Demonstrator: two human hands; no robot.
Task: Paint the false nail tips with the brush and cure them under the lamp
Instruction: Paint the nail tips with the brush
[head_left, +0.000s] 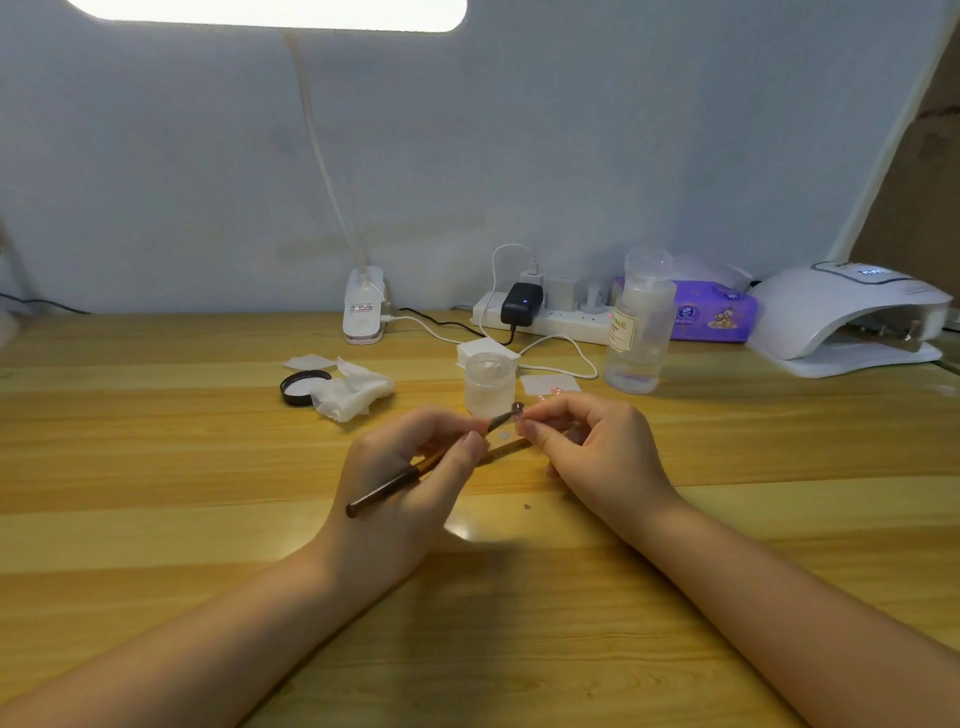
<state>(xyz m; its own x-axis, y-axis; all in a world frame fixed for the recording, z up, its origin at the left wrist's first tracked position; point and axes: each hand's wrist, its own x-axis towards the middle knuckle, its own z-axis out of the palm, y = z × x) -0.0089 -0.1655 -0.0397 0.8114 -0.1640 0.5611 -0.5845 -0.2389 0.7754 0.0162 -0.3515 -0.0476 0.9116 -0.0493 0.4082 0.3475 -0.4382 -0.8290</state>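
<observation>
Holding a slim brush with a dark handle and orange-brown middle section (415, 475) slantwise across the left hand (410, 478), butt end low over the wrist, bristle end raised toward a small greyish false nail tip (518, 408) at mid-table. Pinched between curled thumb and fingertips of the right hand (592, 452), that tip too small and blurred for colour or coverage to be judged; brush end touching it or just beside it, cannot tell which. Both forearms resting on the striped pale wooden table (156, 467), wrists angled inward, fingers of both hands curled round their loads. Behind the hands, a small frosted clear jar (489, 382), lidless; left of it a black round lid (301, 387) beside crumpled white wipes (353, 392). Far right, near the wall, a white domed curing lamp (852, 317), well apart from the hands.
</observation>
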